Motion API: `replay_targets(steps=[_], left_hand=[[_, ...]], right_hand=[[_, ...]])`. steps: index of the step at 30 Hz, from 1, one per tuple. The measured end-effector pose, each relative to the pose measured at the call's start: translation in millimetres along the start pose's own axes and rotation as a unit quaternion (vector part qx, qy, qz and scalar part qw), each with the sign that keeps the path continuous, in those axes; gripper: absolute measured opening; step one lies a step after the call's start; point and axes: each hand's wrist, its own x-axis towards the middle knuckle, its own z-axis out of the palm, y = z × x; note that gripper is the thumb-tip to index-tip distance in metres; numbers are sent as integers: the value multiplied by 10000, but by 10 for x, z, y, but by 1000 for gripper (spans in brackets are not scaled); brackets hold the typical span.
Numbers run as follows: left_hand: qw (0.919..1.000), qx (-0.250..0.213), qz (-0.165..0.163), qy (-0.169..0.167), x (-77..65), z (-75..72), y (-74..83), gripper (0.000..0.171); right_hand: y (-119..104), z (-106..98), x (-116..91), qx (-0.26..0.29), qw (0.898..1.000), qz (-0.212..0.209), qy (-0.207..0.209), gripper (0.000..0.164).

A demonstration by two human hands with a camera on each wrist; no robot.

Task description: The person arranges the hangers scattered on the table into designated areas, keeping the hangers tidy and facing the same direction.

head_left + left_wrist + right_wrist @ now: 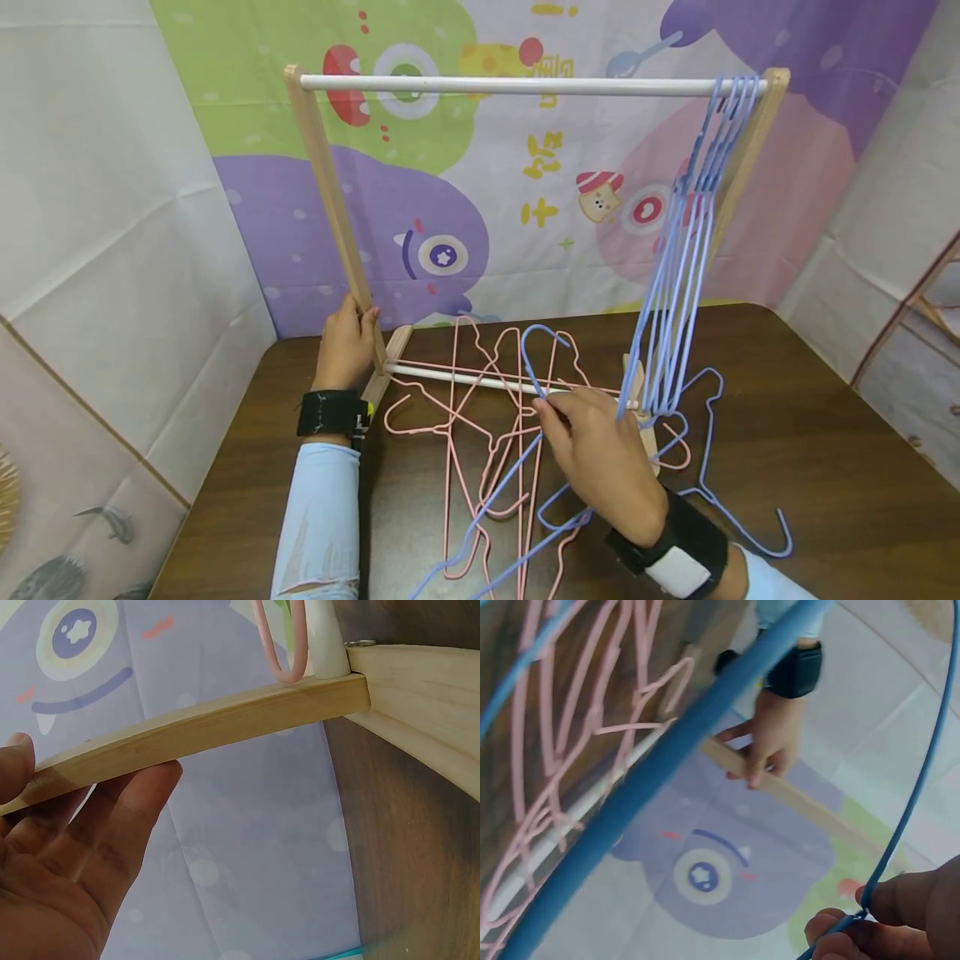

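Note:
In the head view, my left hand [343, 346] grips the left wooden post [330, 192] of a small clothes rack, low down near its foot. The left wrist view shows the thumb on one side of that post and the fingers on the other. My right hand [607, 458] pinches a blue clothes hanger [660, 772] just below its hook, in front of the rack's lower bar. Its hook points up and its body slants down toward me, off the lower edge. Several blue hangers [705, 183] hang bunched at the right end of the white top rail [510, 85].
Several pink hangers [412, 431] lie tangled on the brown table [817, 433], some across the white lower bar [427, 373]. Another blue hanger [708, 442] lies on the right. A cartoon-print cloth [525, 250] stands behind the rack.

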Motion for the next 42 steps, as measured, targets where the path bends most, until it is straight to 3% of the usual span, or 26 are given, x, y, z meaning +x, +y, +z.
replay_targets(steps=[8,19,26,34,42], left_hand=[[10000,36,18,-25,10,11,20,31],[10000,17,-59,-45,14,16,15,32],[9999,16,-105,-49,-12,2,10,30],[9999,95,-114,-42,-6,0,4,30],[9998,100,-136,-58,-12,-7,17,30]], right_hand=[[-228,-51,123,682,9971,283,176,13],[-413,-219,362,1017,9926,-14,656,13],[-450,-405,526,1032,9915,-103,789,9],[-463,-607,657,1093,9903,248,823,13],[-431,-903,830,989,9878,362,1151,14]])
